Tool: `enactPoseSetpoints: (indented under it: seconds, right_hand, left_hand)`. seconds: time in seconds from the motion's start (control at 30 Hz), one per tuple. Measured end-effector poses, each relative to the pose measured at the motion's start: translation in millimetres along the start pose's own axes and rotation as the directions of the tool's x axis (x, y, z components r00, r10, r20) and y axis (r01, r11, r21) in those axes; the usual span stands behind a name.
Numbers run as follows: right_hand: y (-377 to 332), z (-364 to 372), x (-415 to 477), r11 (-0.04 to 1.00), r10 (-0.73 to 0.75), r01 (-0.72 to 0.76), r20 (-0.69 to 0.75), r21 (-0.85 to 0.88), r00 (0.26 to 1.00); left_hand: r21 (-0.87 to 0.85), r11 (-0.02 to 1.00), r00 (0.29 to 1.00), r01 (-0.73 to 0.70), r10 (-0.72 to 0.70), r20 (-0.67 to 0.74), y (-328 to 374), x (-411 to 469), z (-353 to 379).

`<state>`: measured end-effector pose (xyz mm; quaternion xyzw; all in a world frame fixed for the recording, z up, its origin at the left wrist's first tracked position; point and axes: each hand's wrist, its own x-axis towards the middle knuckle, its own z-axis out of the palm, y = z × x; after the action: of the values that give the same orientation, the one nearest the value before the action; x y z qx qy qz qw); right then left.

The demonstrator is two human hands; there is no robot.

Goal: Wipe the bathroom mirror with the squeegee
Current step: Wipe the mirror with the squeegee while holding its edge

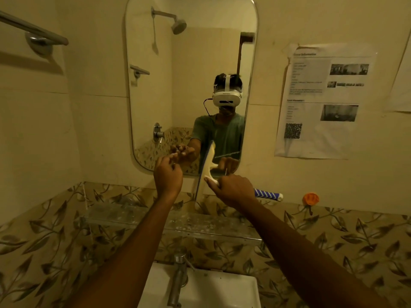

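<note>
Tap [178, 278] and basin [222, 292] sit nearest me, then a glass shelf [178, 223]. My right hand [233, 190] is clenched around the squeegee [205, 170], blade upright against the mirror's [191, 63] lower edge. My left hand [168, 174], fingers loosely curled and holding nothing, touches the glass alongside.

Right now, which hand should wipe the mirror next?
The right hand. It already grips the squeegee, whose blade stands by the mirror's lower edge. The left hand holds nothing.

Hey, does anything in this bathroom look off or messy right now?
Two things. The printed notice taped right of the mirror is wrinkled and hangs slightly crooked. The glass shelf under the mirror is speckled with white spots. The squeegee looks intact.
</note>
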<state>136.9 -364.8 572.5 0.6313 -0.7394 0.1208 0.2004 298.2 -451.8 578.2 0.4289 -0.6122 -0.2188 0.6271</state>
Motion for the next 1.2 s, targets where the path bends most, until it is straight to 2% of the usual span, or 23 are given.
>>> enactPoseSetpoints:
  seconds: [0.2, 0.43, 0.6, 0.73, 1.0, 1.13, 1.2]
  right_hand:
    - [11, 10, 6, 0.996, 0.066, -0.063, 0.051, -0.062, 0.997]
    - [54, 13, -11, 0.987, 0.157, -0.158, 0.116, -0.007, 0.981]
    - [65, 23, -16, 0.976, 0.183, -0.195, 0.120, 0.096, 0.976]
    - [71, 39, -27, 0.922, 0.261, -0.297, 0.170, 0.249, 0.950]
    - [74, 36, -48, 0.904, 0.325, -0.334, 0.078, 0.268, 0.942]
    - [71, 23, -55, 0.905, 0.326, -0.302, -0.034, 0.301, 0.945]
    - [70, 17, -58, 0.914, 0.310, -0.285, -0.046, 0.289, 0.949]
  left_hand:
    - [-0.045, 0.999, 1.000, -0.009, 0.008, -0.009, 7, -1, 6]
    - [-0.030, 0.999, 0.999, -0.037, 0.038, 0.027, 15, -7, 22]
    - [-0.017, 0.998, 0.997, -0.063, 0.064, 0.043, 16, -10, 24]
    - [0.007, 0.998, 0.997, -0.063, 0.063, 0.044, 13, -11, 19]
    - [-0.001, 0.997, 0.994, -0.075, 0.074, 0.080, 18, -19, 25]
    - [-0.015, 0.996, 0.991, -0.083, 0.084, 0.100, 21, -29, 31]
    - [-0.019, 0.996, 0.991, -0.088, 0.089, 0.100, 23, -33, 33]
